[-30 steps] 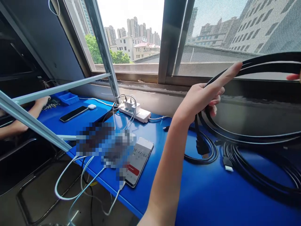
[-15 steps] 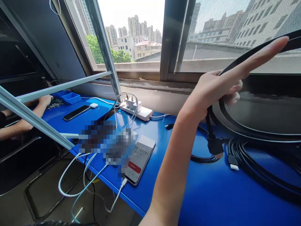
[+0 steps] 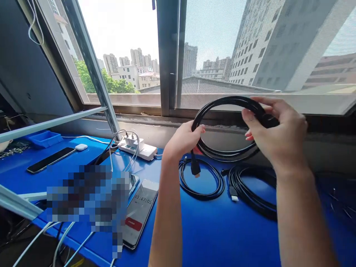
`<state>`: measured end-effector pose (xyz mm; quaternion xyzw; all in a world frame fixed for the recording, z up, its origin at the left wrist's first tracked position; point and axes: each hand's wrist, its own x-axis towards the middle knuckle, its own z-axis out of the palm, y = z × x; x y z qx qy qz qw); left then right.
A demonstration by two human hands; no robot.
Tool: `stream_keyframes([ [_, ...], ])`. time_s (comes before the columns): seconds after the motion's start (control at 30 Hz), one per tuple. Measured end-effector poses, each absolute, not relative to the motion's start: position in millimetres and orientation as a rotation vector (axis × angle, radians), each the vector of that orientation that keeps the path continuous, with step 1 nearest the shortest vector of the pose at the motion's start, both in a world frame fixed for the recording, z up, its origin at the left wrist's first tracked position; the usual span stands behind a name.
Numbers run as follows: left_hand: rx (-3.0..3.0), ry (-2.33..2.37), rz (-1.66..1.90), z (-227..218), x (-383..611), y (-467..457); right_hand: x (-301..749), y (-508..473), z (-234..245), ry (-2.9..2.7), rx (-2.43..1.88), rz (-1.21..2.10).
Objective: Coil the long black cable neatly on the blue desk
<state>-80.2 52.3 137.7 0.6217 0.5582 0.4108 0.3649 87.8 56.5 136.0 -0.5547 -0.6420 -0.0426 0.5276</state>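
I hold a coiled black cable [image 3: 222,102] up in front of the window with both hands. My left hand [image 3: 182,139] is closed round the coil's left side, and a black plug [image 3: 195,168] hangs below it. My right hand [image 3: 274,131] grips the coil's upper right side with fingers wrapped over it. Two more black cable coils lie on the blue table: a small coil [image 3: 201,181] under my left hand and a thicker coil [image 3: 250,187] under my right.
On the blue table [image 3: 217,237] lie a phone showing a timer [image 3: 139,213], a white power strip with chargers [image 3: 137,148], another phone [image 3: 50,159], a white case [image 3: 81,147] and a blue tray [image 3: 43,138]. White cables [image 3: 63,241] hang off the front edge. A metal bar [image 3: 52,122] crosses at left.
My left hand has come down and left, with its pointing finger curled in. My right hand has come into view gripping the cable, which now forms a tight coil. The view has swung right.
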Motion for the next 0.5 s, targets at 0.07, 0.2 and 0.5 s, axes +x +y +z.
stream_keyframes([
  [0.07, 1.605, 1.574, 1.055, 137, -79, 56, 88, 57, 138, -1.551, -1.394, -0.028],
  [0.2, 1.656, 1.723, 1.033, 134, -80, 63, 96, 61, 138, -1.704, -1.575, 0.229],
  [0.5, 1.815, 1.844, 0.850, 128, -73, 65, 102, 64, 123, -1.939, -1.744, 0.695],
])
